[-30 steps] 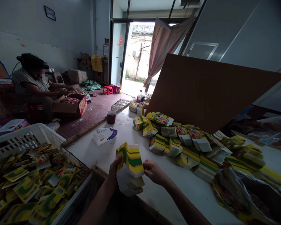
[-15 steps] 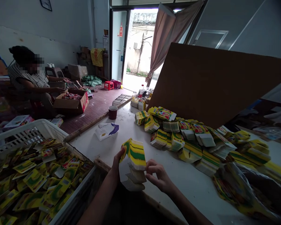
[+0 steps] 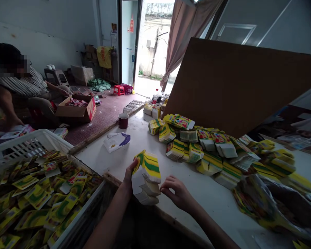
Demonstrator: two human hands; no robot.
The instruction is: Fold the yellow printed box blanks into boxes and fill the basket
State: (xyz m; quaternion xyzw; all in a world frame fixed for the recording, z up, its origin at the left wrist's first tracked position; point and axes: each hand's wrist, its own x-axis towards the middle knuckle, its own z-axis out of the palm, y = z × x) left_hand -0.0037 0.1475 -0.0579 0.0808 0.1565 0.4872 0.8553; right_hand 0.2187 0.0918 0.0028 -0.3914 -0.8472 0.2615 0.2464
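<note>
My left hand (image 3: 129, 174) is wrapped round the left side of a stack of flat yellow and green cartons (image 3: 151, 167), held upright over the table's front edge. The stack's white flaps fan out at the bottom. At its lower right edge my right hand (image 3: 177, 193) has thumb and forefinger brought together in a pinch; whatever may be between them is too small to make out. More bundled carton stacks (image 3: 178, 148) lie in rows across the white table (image 3: 142, 140), beyond my right hand.
To the left stands a white plastic basket (image 3: 48, 138) full of small yellow cartons (image 3: 38, 197). A mug (image 3: 123, 121) and a white-purple packet (image 3: 116, 141) sit on the table. An open bag (image 3: 264, 204) lies at right, below a large brown board (image 3: 233, 86). A person (image 3: 23, 83) sits beyond the basket.
My right hand has drawn slightly away from the stack and its fingers have closed together. My left hand keeps its hold. The seated person has leaned left, one arm reaching down.
</note>
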